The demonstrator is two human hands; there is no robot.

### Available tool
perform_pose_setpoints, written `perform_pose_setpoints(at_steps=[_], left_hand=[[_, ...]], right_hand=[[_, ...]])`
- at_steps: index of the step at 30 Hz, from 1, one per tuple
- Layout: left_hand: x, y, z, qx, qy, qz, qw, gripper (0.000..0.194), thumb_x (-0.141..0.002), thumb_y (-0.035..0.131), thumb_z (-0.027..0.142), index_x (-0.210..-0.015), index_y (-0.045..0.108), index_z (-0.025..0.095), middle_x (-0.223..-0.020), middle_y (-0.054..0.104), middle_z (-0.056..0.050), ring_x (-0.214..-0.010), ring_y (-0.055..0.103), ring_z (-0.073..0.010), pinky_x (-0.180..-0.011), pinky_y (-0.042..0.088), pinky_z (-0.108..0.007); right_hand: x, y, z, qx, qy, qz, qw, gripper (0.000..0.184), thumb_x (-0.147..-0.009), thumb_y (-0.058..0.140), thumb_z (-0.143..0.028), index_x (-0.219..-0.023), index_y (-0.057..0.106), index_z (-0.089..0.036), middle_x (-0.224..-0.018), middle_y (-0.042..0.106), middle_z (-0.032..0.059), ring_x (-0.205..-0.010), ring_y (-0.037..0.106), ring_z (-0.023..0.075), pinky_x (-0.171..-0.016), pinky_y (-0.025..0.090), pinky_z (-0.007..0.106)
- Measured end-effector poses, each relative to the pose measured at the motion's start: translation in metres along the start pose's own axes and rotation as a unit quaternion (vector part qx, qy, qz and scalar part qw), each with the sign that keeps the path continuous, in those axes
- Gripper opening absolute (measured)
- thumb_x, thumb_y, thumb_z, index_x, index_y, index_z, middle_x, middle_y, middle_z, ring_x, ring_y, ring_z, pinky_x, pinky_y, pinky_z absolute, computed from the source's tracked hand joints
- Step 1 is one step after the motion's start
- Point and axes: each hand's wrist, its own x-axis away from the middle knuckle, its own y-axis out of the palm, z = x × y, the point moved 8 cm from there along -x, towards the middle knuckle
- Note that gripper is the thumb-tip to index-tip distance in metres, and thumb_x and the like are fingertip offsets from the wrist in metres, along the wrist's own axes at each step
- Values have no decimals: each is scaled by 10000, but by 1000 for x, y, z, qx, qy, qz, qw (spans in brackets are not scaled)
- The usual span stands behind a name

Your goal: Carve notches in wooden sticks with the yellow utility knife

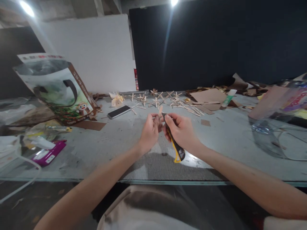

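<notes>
My right hand [183,129] is wrapped round a black and yellow utility knife [177,149]. The knife's handle slants down toward the table's front edge, and its upper end points at my other hand. Pinched in the fingers of my left hand [149,132] is a small pale wooden stick [160,110], its rounded tip sticking up. Knife and stick meet between the two hands, but the fingers hide most of the contact. Behind the hands lie several crossed wooden stick pieces [157,101] and loose sticks [194,111].
A phone [119,111] lies left of the sticks. Far left are a large printed bag [59,92] and a purple power strip [49,155] with a white cable. To the right sit cardboard pieces [207,95], a glue stick [229,97] and a clear plastic container [263,140].
</notes>
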Motion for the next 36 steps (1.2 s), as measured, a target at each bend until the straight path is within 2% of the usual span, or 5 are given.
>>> perform_pose_setpoints(at_steps=[4,13,21,29,36], left_hand=[[0,-7,10,-62,50,25,997,319,-1069,437,564,-1042,408,247,-615,471,84,-543,493,-129,-551,401,-290],[5,-7,17,-122,56,11,991,269,-1066,465,523,-1062,446,255,-698,593,20,-631,608,-175,-600,432,-322],[4,-7,13,-126,64,13,990,270,-1055,477,533,-1047,430,268,-746,657,7,-658,649,-174,-596,447,-319],[5,-6,15,-120,62,8,991,305,-1045,490,562,-1044,426,263,-667,592,34,-618,638,-176,-581,449,-307],[5,-7,14,-124,70,10,990,267,-1065,465,522,-1070,425,257,-691,638,26,-619,656,-165,-575,461,-290]], right_hand=[[-2,-7,-4,78,-40,11,996,403,-1001,546,-590,-861,602,-216,-530,574,-36,-385,516,114,-385,384,235],[-1,-8,-9,222,-97,1,970,381,-1044,475,-456,-752,572,-231,-587,621,11,-482,547,137,-504,386,267],[-2,-8,-11,270,-117,13,956,369,-1048,457,-395,-746,591,-232,-591,630,14,-540,579,161,-575,384,286],[-2,-7,-12,288,-134,13,948,307,-1031,464,-326,-783,616,-227,-630,655,16,-566,588,163,-611,389,295],[-1,-6,-13,294,-138,15,946,300,-1029,466,-306,-789,625,-223,-635,663,19,-572,593,160,-619,397,291]])
